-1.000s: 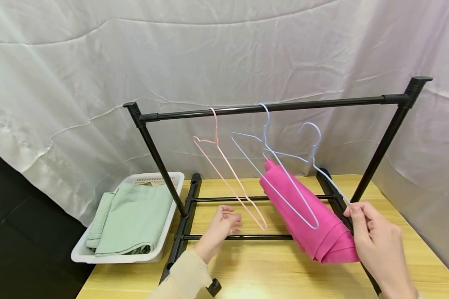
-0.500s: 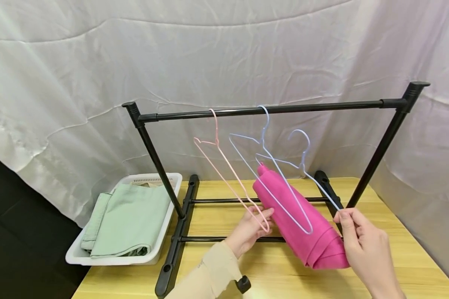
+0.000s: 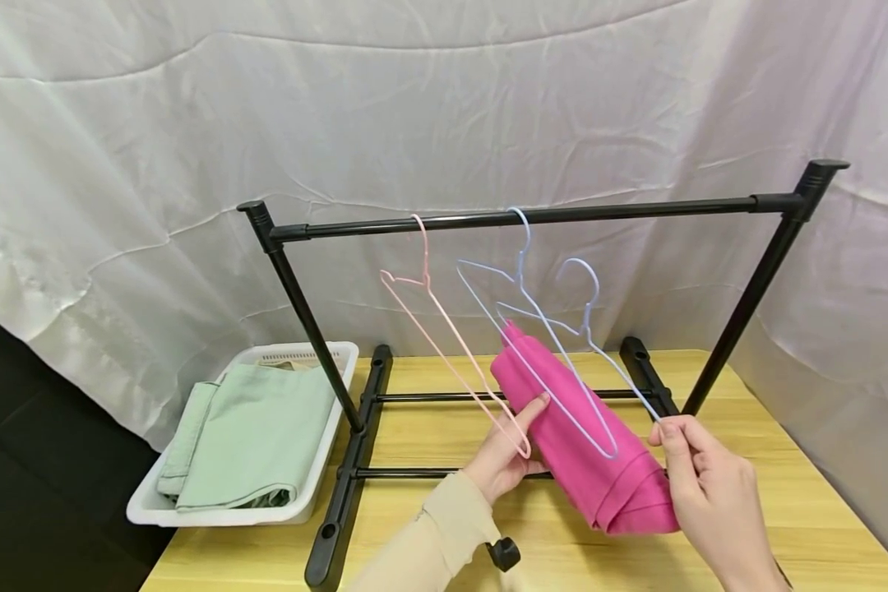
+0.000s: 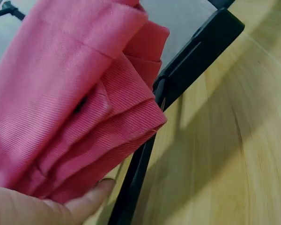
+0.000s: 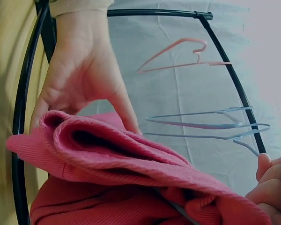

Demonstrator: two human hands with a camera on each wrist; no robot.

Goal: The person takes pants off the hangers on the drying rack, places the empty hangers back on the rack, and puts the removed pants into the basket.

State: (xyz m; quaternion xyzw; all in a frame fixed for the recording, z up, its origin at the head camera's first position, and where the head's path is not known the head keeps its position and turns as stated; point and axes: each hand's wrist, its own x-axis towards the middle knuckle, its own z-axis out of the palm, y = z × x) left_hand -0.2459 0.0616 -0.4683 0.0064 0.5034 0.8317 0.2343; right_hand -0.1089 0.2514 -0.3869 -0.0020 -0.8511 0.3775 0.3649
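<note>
My right hand [image 3: 714, 501] pinches the lower end of a light-blue wire hanger [image 3: 588, 316] tilted in front of the rack. Over this hanger is draped a folded pink garment [image 3: 607, 493] in ribbed cloth. My left hand [image 3: 497, 462] grips the garment's left side, thumb on the near face and the other fingers mostly hidden behind it. In the left wrist view, stacked folds of the garment [image 4: 61, 79] lie against the thumb. Seen from the right wrist, thumb and fingers of the left hand [image 5: 84, 70] straddle the cloth's edge.
A black garment rack [image 3: 636, 210] stands on the wooden table [image 3: 799, 510]. From its rail hang a pink hanger [image 3: 426, 263] and another blue hanger [image 3: 525, 238], both overlapping my left hand or the garment. Left of it, a white basket [image 3: 266, 516] holds folded light-green clothing [image 3: 259, 436].
My left hand has moved right from beside the pink hanger and taken hold of the garment. My right hand has brought the blue hanger and garment slightly left and down.
</note>
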